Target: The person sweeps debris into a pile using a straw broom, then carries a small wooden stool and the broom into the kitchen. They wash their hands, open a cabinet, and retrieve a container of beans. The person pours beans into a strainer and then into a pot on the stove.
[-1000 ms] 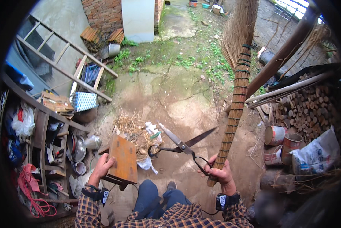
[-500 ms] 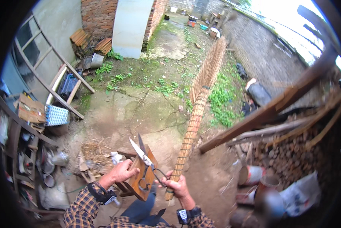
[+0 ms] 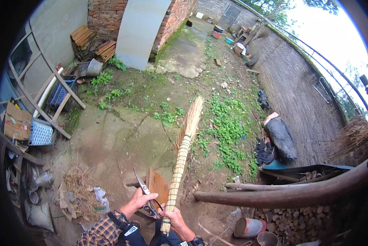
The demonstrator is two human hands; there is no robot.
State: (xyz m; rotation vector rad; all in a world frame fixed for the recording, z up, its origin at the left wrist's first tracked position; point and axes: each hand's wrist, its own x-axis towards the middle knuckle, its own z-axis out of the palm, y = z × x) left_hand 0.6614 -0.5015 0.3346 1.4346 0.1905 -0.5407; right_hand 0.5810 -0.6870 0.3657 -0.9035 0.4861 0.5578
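Straw-coloured broom angled away from the person, bristles at the far end, with the right hand wrapped round the bottom of its bound handle. Scissors are just left of it, blades pointing away, finger loops down between the hands. Left hand is curled at the scissors beside a little wooden stool, honestly can't tell which one it's gripping. Dry straw heap off to the left, green weeds past the broom.
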